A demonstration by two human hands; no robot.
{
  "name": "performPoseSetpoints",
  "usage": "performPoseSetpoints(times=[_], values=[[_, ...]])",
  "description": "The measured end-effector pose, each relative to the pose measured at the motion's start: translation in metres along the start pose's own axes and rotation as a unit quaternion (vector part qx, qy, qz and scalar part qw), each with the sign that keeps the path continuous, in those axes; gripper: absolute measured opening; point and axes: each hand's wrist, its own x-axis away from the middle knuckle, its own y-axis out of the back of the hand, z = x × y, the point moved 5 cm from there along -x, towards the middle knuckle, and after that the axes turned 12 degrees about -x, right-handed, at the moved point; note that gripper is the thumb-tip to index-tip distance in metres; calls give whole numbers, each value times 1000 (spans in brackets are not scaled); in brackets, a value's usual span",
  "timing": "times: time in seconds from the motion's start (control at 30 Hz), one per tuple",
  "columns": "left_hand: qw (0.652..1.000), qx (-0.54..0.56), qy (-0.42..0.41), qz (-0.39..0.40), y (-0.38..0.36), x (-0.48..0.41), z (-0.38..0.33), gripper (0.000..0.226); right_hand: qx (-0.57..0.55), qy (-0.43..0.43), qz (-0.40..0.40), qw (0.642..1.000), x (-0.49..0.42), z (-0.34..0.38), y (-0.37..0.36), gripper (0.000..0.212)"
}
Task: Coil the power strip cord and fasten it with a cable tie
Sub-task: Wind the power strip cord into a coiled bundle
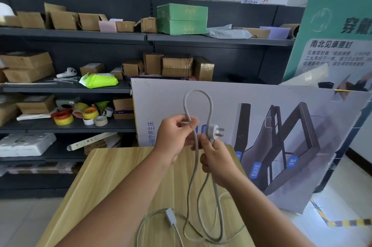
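Bench [112, 182]: pale wood; grey shelves [76, 35] of cartons behind (posters lean beside).
Left hand [175, 136]: fingers clamped on the cord [198, 96] loop.
Right hand [217, 158]: fingers closed below the plug [215, 131].
Cord: raised loop; slack on bench.

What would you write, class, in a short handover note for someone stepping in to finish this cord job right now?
Left hand: pinching the cord where its first loop crosses, held above the table.
Right hand: gripping the cord just below the plug, prongs pointing right.
Done: one loop stands above the hands.
Left: most of the cord hangs down and lies loose on the table; coil it, then tie. No cable tie visible in either hand.
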Motion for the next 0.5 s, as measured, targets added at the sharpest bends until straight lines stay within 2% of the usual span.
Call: performPoseSetpoints(times=[0.1,0.23,0.33,0.4,0.43,0.5], values=[[978,-197,-58,-26,3,-7,-5,13,-11,4,23,1000,-2,2,-9,41],[981,-178,-75,-7,0,-6,0,15,88,68,18,994,1,10,-9,32],[979,-195,-61,-4,4,2,22,45,42,71,-15,996,-1,15,-3,33],[969,-238,29,54,5,13,67,63,-49,75,-33,995,-8,17,3,37],[949,-277,106,105,4,22,97,70,-95,74,-47,992,-12,18,6,38],[875,-323,285,222,1,52,147,85,-165,63,-64,982,-17,21,11,38]])
